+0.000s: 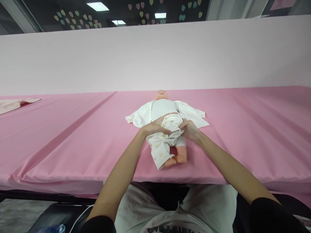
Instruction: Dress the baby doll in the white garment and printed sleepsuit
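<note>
A baby doll (162, 95) lies on its back on the pink-covered table, its feet towards me. It wears a white long-sleeved top (163, 108), spread out at both sides. Patterned white baby trousers (160, 150) cover the leg on my left, with the foot sticking out; the other lower leg (181, 152) is bare. My left hand (159, 126) is closed on the bunched cloth of the trousers, fingers partly hidden behind it. From the right side, my right hand (189, 129) pinches the same bunched cloth over the doll's hip.
The pink sheet (85, 139) has folds across it. A pale cloth (17, 104) lies at the far left. Behind the table stands a white wall (155, 58) with dark glass above. A black chair (60, 216) with a white cable is at lower left.
</note>
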{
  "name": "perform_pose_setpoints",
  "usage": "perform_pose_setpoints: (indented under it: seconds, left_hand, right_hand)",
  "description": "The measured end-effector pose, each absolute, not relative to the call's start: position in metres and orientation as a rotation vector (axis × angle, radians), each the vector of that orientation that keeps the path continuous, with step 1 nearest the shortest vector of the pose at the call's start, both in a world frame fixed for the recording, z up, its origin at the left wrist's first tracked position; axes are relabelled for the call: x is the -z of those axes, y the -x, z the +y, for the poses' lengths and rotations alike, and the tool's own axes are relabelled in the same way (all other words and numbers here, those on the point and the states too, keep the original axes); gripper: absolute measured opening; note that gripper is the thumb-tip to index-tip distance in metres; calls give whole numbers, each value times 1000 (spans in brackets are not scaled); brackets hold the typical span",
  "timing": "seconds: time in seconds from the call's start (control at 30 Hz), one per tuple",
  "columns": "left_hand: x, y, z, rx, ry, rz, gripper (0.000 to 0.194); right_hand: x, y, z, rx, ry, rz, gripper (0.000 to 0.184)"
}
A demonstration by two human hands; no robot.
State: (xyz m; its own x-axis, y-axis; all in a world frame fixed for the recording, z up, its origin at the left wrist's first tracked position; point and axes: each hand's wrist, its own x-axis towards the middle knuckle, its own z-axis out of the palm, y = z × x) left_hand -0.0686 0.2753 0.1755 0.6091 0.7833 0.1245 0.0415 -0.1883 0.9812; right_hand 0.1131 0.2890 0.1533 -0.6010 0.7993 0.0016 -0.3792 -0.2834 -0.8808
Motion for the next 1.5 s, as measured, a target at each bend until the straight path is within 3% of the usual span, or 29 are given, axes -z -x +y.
perform_pose_setpoints:
  seconds: [0.3, 0.47, 0.6, 0.83, 0.97, 1.23, 1.5]
  left_hand:
    - [-168, 69, 281, -761, -1469, 635, 86]
    - [-158, 71, 286, -828, -1318, 536, 81]
    - [-152, 72, 290, -856, -1153, 421, 79]
    - [-154, 77, 286, -853, -1078, 404, 88]
    - [-152, 81, 285, -831, -1122, 400, 95]
    - [-149, 85, 285, -771, -1172, 362, 104]
    - [-157, 87, 285, -647, -1327, 418, 110]
  right_hand:
    - [-148, -117, 292, -1937, 582, -1258, 31]
    - [-148, -118, 294, -1976, 574, -1222, 45]
    - [-150, -119, 291, -1973, 533, -1277, 44]
    - [-145, -121, 291, -1855, 447, -1534, 68]
    - [-143, -122, 294, -1817, 453, -1599, 73]
    - [-148, -122, 294, -1843, 592, -1540, 68]
    - [-151, -128, 301, -2041, 276, -1512, 45]
